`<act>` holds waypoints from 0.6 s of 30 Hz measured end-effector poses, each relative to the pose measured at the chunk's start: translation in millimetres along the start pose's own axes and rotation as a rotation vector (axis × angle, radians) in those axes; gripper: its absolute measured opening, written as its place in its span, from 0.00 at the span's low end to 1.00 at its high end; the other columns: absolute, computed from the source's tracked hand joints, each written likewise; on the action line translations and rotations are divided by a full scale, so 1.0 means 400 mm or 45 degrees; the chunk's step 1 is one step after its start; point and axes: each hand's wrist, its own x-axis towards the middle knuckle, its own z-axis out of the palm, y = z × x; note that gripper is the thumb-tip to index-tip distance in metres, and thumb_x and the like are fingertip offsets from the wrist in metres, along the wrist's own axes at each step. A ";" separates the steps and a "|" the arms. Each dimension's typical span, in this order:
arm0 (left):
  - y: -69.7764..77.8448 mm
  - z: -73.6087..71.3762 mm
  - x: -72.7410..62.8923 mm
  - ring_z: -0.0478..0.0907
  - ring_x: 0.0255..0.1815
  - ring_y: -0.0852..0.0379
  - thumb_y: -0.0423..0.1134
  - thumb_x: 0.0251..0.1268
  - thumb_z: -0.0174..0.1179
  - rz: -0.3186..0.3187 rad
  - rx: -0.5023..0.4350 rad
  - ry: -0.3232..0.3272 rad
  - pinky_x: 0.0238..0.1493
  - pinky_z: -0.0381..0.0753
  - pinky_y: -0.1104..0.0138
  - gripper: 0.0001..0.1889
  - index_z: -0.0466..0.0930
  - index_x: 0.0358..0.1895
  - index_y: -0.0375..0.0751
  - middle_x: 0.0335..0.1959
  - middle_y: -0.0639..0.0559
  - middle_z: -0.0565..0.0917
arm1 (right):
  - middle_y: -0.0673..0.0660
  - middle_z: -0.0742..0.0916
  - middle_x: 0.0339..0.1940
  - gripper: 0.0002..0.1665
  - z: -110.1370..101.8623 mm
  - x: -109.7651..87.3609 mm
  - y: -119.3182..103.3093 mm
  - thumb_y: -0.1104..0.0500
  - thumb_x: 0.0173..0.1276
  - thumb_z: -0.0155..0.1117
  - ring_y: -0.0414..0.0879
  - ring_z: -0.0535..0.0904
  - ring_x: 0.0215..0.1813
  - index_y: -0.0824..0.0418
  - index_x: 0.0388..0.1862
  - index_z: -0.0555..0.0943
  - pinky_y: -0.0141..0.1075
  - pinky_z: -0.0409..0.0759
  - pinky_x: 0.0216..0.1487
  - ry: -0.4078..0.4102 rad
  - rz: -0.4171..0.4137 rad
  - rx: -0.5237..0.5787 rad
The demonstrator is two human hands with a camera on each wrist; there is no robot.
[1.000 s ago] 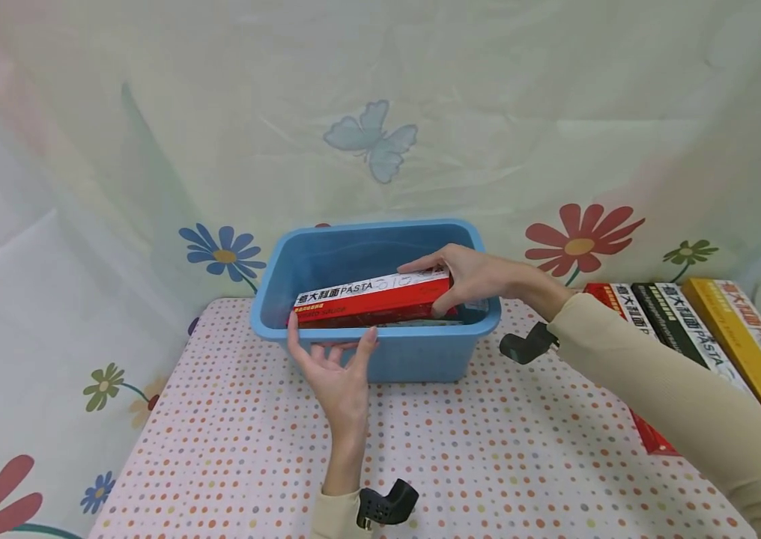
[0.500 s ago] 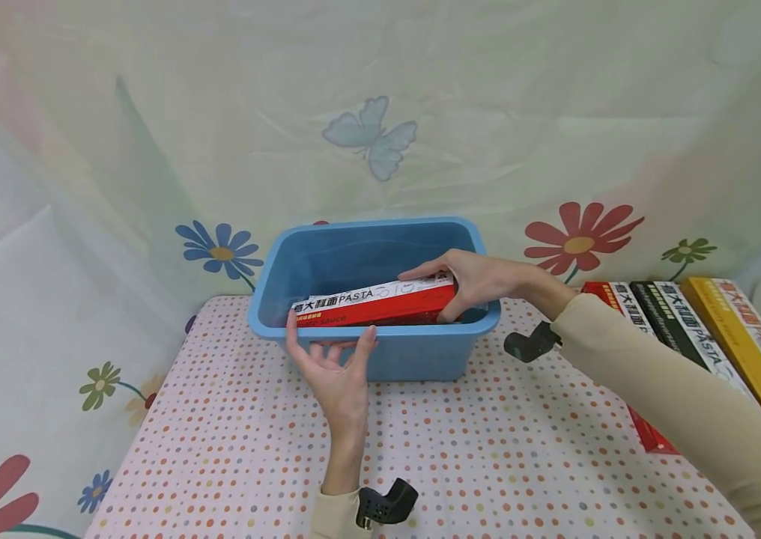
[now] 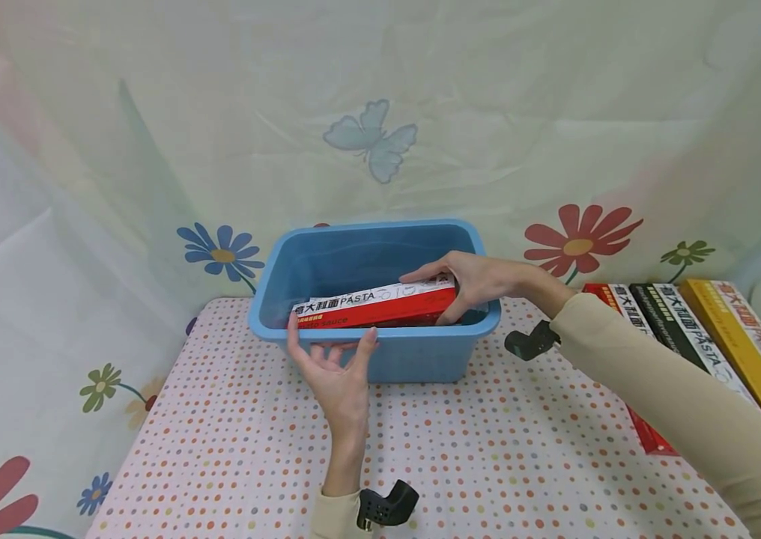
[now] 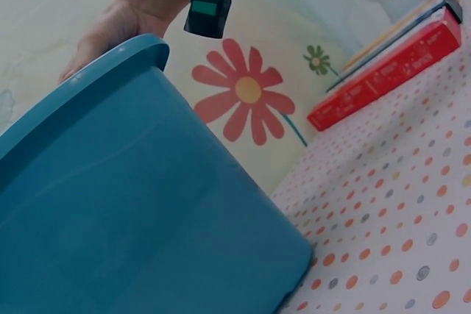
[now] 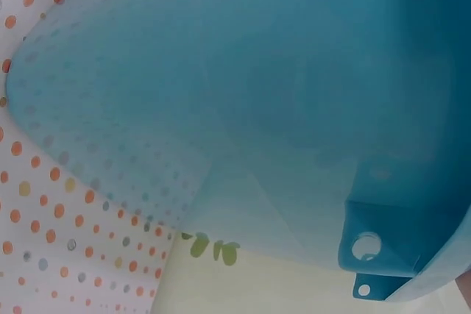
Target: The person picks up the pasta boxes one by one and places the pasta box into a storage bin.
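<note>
In the head view a red and white pasta box (image 3: 380,305) lies inside a blue plastic bin (image 3: 414,358), its right end slightly raised. My right hand (image 3: 478,278) grips that end between thumb and fingers. At the bin's front left, my left hand (image 3: 336,378) is palm up, with one finger reaching over the rim by the box's left end and its thumb tip right at the rim. A strip of another white package shows behind the box. The left wrist view catches the bin's outer wall (image 4: 162,196) and part of the right hand (image 4: 110,34).
On the right of the dotted tablecloth (image 3: 461,449) lie a red pasta box (image 3: 650,434), a black one (image 3: 690,329) and a yellow one (image 3: 744,344), side by side. The right forearm passes over the red one. A flowered curtain (image 3: 219,150) hangs behind the bin.
The red pasta box has sunk a little lower in the bin and shifted slightly right, with the right hand moving down along with it. The left hand stays at the front rim.
</note>
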 end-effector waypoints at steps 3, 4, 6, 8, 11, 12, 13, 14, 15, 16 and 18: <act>0.001 0.001 -0.001 0.78 0.62 0.30 0.23 0.62 0.72 -0.007 -0.006 0.001 0.51 0.90 0.55 0.55 0.44 0.84 0.48 0.77 0.29 0.62 | 0.66 0.77 0.74 0.47 -0.001 0.001 0.000 0.62 0.59 0.80 0.60 0.70 0.70 0.67 0.76 0.72 0.48 0.81 0.63 -0.009 -0.009 -0.009; 0.001 0.000 -0.001 0.78 0.62 0.30 0.23 0.62 0.72 -0.010 -0.005 0.002 0.51 0.90 0.54 0.55 0.44 0.84 0.49 0.77 0.29 0.62 | 0.66 0.77 0.74 0.47 -0.001 0.001 0.000 0.62 0.59 0.80 0.60 0.71 0.70 0.67 0.76 0.72 0.49 0.81 0.64 -0.015 -0.010 -0.012; 0.001 0.001 -0.002 0.78 0.61 0.30 0.23 0.62 0.72 -0.017 -0.006 0.002 0.51 0.91 0.54 0.55 0.44 0.84 0.49 0.76 0.29 0.62 | 0.66 0.77 0.74 0.47 0.000 0.002 0.001 0.62 0.59 0.80 0.60 0.71 0.70 0.67 0.77 0.71 0.51 0.80 0.65 -0.024 -0.011 -0.020; 0.002 0.000 -0.001 0.79 0.60 0.30 0.23 0.62 0.72 -0.022 -0.010 0.001 0.50 0.91 0.53 0.55 0.44 0.84 0.50 0.76 0.28 0.62 | 0.66 0.77 0.74 0.47 0.001 0.003 0.002 0.62 0.59 0.80 0.60 0.71 0.71 0.67 0.77 0.71 0.52 0.80 0.66 -0.028 -0.009 -0.033; 0.003 0.000 -0.001 0.79 0.60 0.30 0.23 0.62 0.72 -0.022 -0.010 -0.005 0.50 0.91 0.53 0.55 0.43 0.84 0.49 0.76 0.28 0.62 | 0.66 0.77 0.74 0.47 0.001 0.004 0.003 0.62 0.59 0.80 0.60 0.71 0.71 0.68 0.77 0.71 0.53 0.80 0.66 -0.026 -0.011 -0.039; 0.003 0.000 -0.001 0.79 0.59 0.30 0.23 0.62 0.72 -0.022 -0.008 -0.006 0.50 0.91 0.53 0.55 0.43 0.84 0.49 0.76 0.28 0.62 | 0.66 0.77 0.74 0.47 0.001 0.004 0.003 0.62 0.59 0.80 0.60 0.72 0.70 0.68 0.77 0.71 0.53 0.80 0.66 -0.024 -0.010 -0.041; 0.003 0.000 -0.001 0.79 0.60 0.30 0.24 0.62 0.72 -0.021 -0.004 -0.006 0.50 0.91 0.53 0.55 0.43 0.84 0.49 0.76 0.28 0.62 | 0.66 0.77 0.74 0.47 0.001 0.003 0.003 0.62 0.59 0.80 0.60 0.72 0.70 0.68 0.77 0.71 0.54 0.80 0.66 -0.024 -0.011 -0.040; 0.002 0.000 -0.002 0.79 0.60 0.30 0.24 0.62 0.72 -0.021 0.003 -0.006 0.50 0.91 0.54 0.55 0.43 0.84 0.49 0.76 0.28 0.62 | 0.66 0.77 0.74 0.47 0.001 0.003 0.003 0.62 0.59 0.80 0.60 0.72 0.71 0.68 0.77 0.71 0.54 0.80 0.67 -0.025 -0.011 -0.036; 0.003 0.001 -0.002 0.79 0.60 0.30 0.24 0.62 0.72 -0.021 0.006 -0.006 0.50 0.91 0.54 0.55 0.43 0.84 0.49 0.76 0.28 0.62 | 0.66 0.77 0.74 0.47 0.001 0.002 0.003 0.62 0.59 0.80 0.60 0.71 0.71 0.68 0.77 0.71 0.55 0.79 0.67 -0.024 -0.012 -0.032; 0.002 0.001 -0.002 0.79 0.60 0.30 0.24 0.62 0.72 -0.020 0.011 -0.007 0.51 0.90 0.54 0.55 0.43 0.84 0.49 0.76 0.28 0.62 | 0.66 0.76 0.75 0.47 0.001 0.002 0.004 0.62 0.60 0.79 0.61 0.71 0.71 0.68 0.77 0.71 0.55 0.79 0.68 -0.024 -0.016 -0.026; 0.003 0.001 -0.003 0.79 0.60 0.29 0.25 0.62 0.72 -0.022 0.014 -0.004 0.51 0.91 0.54 0.55 0.43 0.84 0.49 0.75 0.30 0.64 | 0.66 0.76 0.75 0.47 0.001 0.002 0.005 0.63 0.60 0.79 0.63 0.71 0.74 0.69 0.77 0.70 0.58 0.76 0.72 -0.025 -0.044 0.014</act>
